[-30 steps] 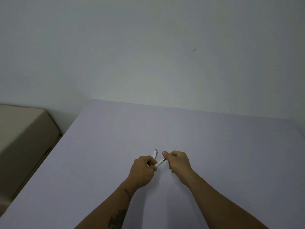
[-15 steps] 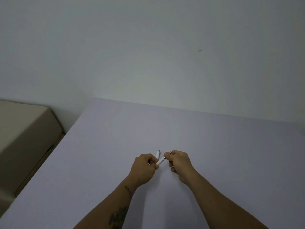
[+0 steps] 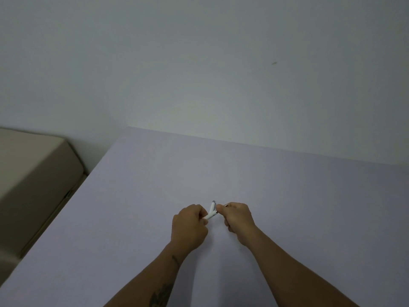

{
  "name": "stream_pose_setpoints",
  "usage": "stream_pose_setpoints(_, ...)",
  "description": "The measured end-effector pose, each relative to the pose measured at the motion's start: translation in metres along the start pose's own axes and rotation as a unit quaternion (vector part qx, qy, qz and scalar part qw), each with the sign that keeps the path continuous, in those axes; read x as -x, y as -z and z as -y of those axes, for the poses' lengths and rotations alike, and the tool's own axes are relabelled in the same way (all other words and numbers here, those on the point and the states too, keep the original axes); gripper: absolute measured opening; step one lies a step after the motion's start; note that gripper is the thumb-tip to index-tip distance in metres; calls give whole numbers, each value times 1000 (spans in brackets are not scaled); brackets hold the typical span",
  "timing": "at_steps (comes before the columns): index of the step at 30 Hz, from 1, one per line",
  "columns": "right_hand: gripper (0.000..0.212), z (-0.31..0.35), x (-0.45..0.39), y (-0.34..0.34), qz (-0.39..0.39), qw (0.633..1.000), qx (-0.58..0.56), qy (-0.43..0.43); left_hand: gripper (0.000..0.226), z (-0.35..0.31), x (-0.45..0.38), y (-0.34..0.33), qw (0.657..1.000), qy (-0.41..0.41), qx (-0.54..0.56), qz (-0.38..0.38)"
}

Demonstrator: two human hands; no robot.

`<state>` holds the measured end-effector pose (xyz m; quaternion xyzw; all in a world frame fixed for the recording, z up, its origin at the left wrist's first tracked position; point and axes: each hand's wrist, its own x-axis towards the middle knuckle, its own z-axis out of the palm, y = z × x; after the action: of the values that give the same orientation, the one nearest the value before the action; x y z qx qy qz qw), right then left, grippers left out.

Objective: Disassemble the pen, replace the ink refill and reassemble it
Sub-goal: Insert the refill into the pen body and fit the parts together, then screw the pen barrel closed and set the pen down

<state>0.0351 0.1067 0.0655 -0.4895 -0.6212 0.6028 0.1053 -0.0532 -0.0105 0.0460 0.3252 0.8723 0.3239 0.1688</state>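
Above the table, both hands meet at centre. The left hand and right hand are each closed on one end of the white pen, whose long axis runs diagonally between them, low on the left. A second white piece rises from the left fist. Whether the joint has separated cannot be determined.

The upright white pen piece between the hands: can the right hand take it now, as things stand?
Probably not directly. The right hand is closed on the slanted pen piece, which the left hand also grips. The upright piece is beside its fingertips, nothing between, but it must first let go.
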Motion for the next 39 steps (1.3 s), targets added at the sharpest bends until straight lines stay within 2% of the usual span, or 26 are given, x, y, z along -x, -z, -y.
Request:
stream_pose_setpoints(3,17,-1,-10,9,22,1000,-7,-10,9,5,-5,-2,998,45,42,-3)
stream_pose_setpoints(6,4,-3,-30,16,-6,999,42,-10,8,11,-13,-4,994,84,68,0)
stream_pose_setpoints(10,22,-6,-57,13,-15,972,233,12,11,19,-20,-10,988,127,89,17)
stream_pose_setpoints(11,23,-6,-63,10,-7,963,267,18,11,21,-20,-12,986,137,90,22)
stream_pose_setpoints(13,10,-5,-73,0,13,948,317,29,13,26,-21,-15,985,151,84,23)
stream_pose_setpoints(17,15,-9,-89,-25,16,926,375,47,13,36,-21,-21,983,170,72,20)
stream_pose_setpoints(20,31,-14,-94,-37,0,917,396,41,13,38,-19,-24,981,178,69,27)
stream_pose_setpoints(25,29,-21,-95,-41,7,911,408,51,15,38,-17,-28,982,176,65,32)
stream_pose_setpoints(28,29,-19,-95,-33,28,924,381,33,13,37,-16,-28,981,180,61,36)
stream_pose_setpoints(31,3,-12,-96,-22,17,970,244,5,11,36,-14,-28,981,176,62,42)
stream_pose_setpoints(35,9,1,-94,-9,3,997,67,-27,11,31,-13,-25,982,170,67,46)
stream_pose_setpoints(39,10,5,-86,-1,-9,999,33,-17,9,25,-11,-24,984,160,70,43)
